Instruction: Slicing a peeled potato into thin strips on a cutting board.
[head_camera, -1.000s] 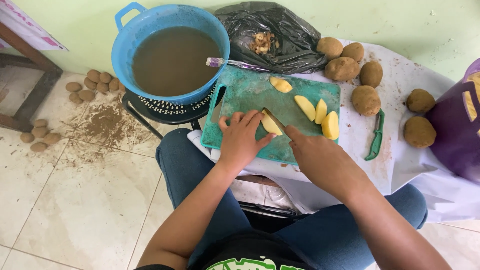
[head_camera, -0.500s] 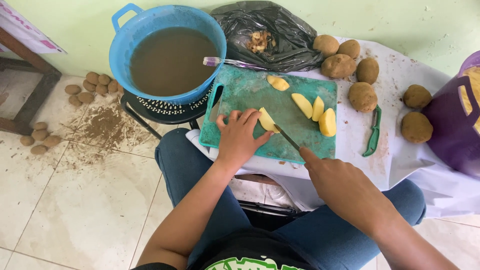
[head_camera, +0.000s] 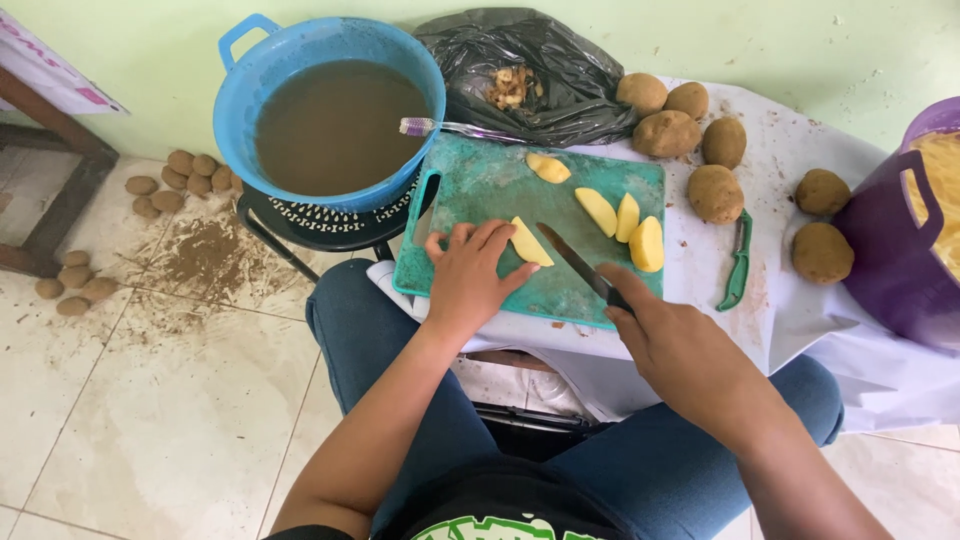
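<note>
The left hand (head_camera: 468, 275) presses flat on a peeled potato wedge (head_camera: 529, 243) lying on the green cutting board (head_camera: 480, 185), fingertips holding its left side. The right hand (head_camera: 680, 345) is clenched around the handle of a knife (head_camera: 572, 262), whose blade lies just right of the wedge, apart from it. The wedge's long axis runs from upper left to lower right, nearly parallel to the blade. The wedge lies up and left of the right hand; the left hand is the nearer. More cut pieces (head_camera: 622, 215) sit further right on the board.
</note>
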